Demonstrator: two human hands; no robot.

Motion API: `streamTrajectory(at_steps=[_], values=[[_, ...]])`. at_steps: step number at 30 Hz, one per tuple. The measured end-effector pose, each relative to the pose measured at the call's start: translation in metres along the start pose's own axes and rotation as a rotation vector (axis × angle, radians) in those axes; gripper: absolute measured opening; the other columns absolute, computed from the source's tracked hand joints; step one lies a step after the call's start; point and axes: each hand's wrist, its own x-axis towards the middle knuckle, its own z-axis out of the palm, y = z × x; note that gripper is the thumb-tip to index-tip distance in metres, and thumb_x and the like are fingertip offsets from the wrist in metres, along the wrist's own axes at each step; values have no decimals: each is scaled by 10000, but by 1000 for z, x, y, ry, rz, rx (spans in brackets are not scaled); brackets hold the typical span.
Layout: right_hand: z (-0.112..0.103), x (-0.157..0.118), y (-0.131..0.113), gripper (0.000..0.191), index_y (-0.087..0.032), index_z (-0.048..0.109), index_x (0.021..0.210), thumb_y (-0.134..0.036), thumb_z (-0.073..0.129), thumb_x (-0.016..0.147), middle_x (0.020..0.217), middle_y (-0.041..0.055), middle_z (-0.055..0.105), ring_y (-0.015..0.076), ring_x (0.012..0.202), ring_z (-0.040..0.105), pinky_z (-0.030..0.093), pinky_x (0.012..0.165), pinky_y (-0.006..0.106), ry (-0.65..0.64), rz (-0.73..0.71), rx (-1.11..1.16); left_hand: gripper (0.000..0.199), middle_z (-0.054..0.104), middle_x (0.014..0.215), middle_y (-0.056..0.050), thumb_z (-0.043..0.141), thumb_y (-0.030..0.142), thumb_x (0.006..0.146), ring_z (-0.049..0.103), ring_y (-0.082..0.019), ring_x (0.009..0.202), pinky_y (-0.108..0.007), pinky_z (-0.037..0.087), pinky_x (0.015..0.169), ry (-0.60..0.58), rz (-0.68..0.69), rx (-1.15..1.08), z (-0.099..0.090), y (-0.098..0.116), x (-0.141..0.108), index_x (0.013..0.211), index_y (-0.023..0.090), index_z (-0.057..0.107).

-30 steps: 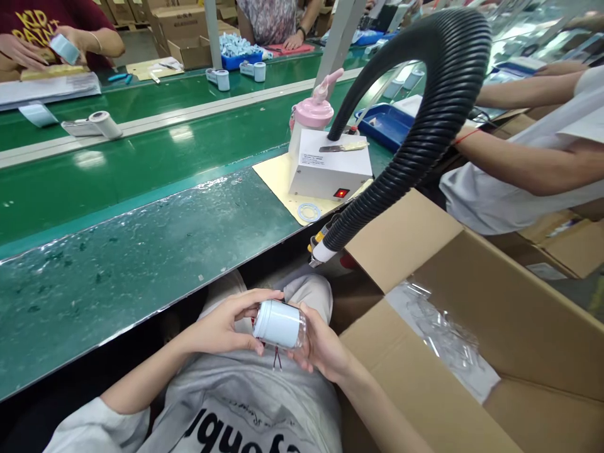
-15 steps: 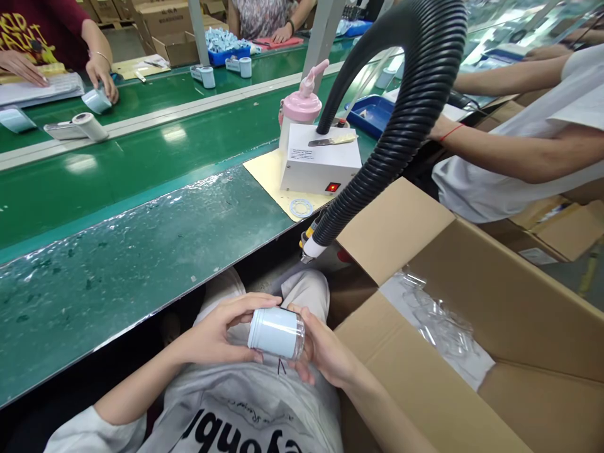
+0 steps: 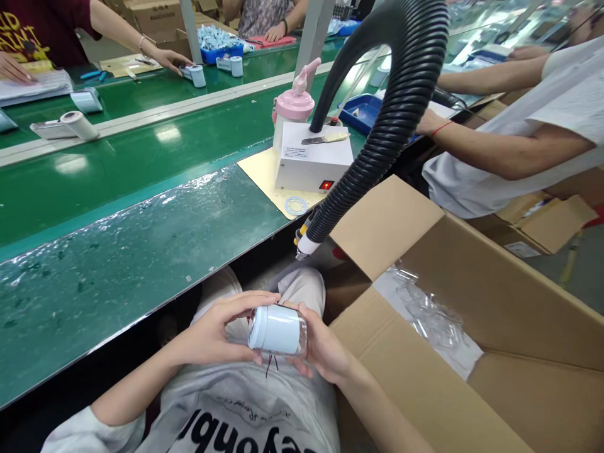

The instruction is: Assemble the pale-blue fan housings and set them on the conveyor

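Above my lap, both hands hold a light blue cylindrical piece with a clear plastic end [image 3: 277, 329], lying on its side. My left hand [image 3: 221, 330] grips its ridged left end, thumb below and fingers above. Around the clear right end curls my right hand [image 3: 323, 346]; some of its fingers are hidden behind the cylinder. Just beyond my knees hangs the white tip of a black ribbed hose [image 3: 309, 244], apart from both hands.
An open cardboard box [image 3: 509, 314] with clear plastic parts [image 3: 431, 308] stands at my right. On the green bench [image 3: 141, 251] sit a white box device [image 3: 314, 165], a pink-topped bottle [image 3: 295, 106] and a pale blue ring [image 3: 296, 206]. Co-workers sit across the belt and at right.
The cylinder has turned slightly in my hands, its left end now facing me more. Across the belt, a co-worker's hand let go of one blue part and reached right to another.
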Motion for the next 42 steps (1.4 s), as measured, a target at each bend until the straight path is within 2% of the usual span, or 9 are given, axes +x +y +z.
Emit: streamTrajectory(at_steps=[7,14,18,22,26,31,34,38,42], values=[[-1,-2,0,755,-142,597,1237,-754,657,799,710,45,757,90,297,495,283,252,165,24,11,70,773,637,1446,-134,915,382,710,605,-331,1324,-412,534,1062,-4,-55,-129,2,0,5,1418,288,618],[-3,1,4,781,-122,660,1038,-843,644,738,519,-3,662,68,281,423,233,280,146,11,-33,136,782,634,1458,-85,939,264,689,637,-276,1298,-358,526,1088,20,-83,-334,6,0,13,1400,347,625],[-6,7,3,680,-149,649,998,-793,661,779,543,-2,660,84,327,471,226,290,147,25,-62,193,766,610,1485,-123,935,248,695,618,-299,1328,-386,510,1116,15,-130,-405,6,-5,20,1398,286,633],[-17,28,-3,582,-151,638,931,-717,504,934,560,11,631,88,376,480,220,325,144,42,-73,304,807,587,1509,-149,956,251,658,605,-321,1347,-413,493,1124,60,-225,-491,2,-24,43,1398,257,633],[-31,57,-12,668,-136,636,868,-706,312,1000,467,-3,553,61,307,290,186,324,157,59,-99,305,819,655,1419,-190,971,343,615,630,-364,1302,-453,486,1102,128,-280,-537,-3,-47,78,1359,183,665],[-41,79,-22,648,-159,611,813,-701,311,1006,437,-31,517,49,305,241,168,333,145,95,-171,273,804,715,1327,-187,954,385,632,652,-365,1260,-486,445,1126,114,-258,-511,-10,-61,106,1345,146,671],[-40,78,-24,613,-174,584,800,-719,369,982,466,-24,562,53,304,317,190,327,141,122,-216,226,792,703,1342,-181,954,358,635,661,-351,1241,-477,470,1103,83,-247,-488,-14,-59,102,1346,160,666],[-34,62,-19,602,-183,549,804,-779,508,877,488,-1,613,74,317,454,248,299,128,151,-253,113,762,649,1418,-169,962,235,622,672,-310,1224,-435,512,1070,9,-220,-436,-16,-44,79,1323,203,664],[-23,34,-14,684,-208,499,818,-859,669,698,466,-20,615,99,301,491,311,271,139,147,-279,-13,687,620,1444,-139,904,196,715,611,-291,1318,-422,505,1100,-67,-41,-186,-12,-22,55,1349,254,644]])
